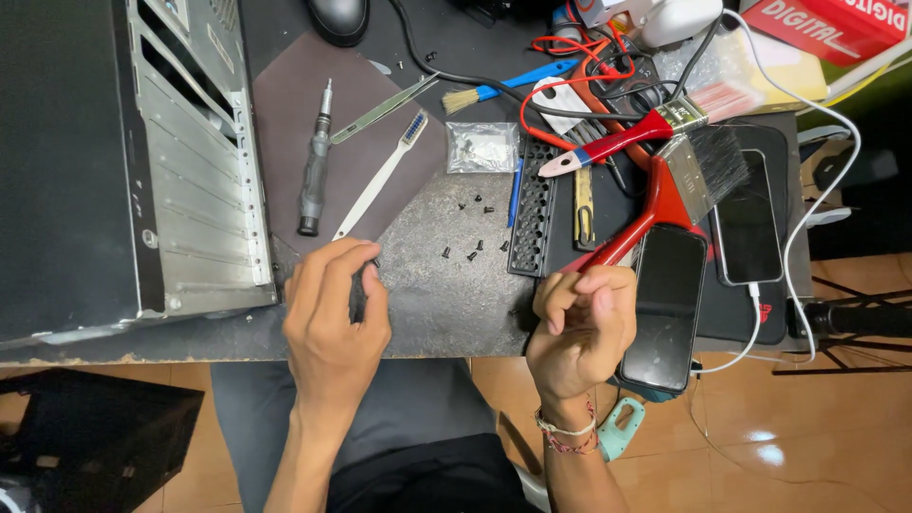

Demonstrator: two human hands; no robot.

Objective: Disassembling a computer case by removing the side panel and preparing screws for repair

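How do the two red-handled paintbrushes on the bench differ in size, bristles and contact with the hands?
The larger brush is wide with dark bristles; the smaller brush is narrower with pale pinkish bristles. The larger brush's handle reaches down into the right hand, which grips its end; the smaller brush lies untouched, with a blue band near its pale handle tip. The left hand touches neither. Both have red handles and metal ferrules and point up to the right.

red box with white lettering (836, 24) at top right; clear plastic bag (483, 147) mid-table; two dark phone screens (670, 304) at right.
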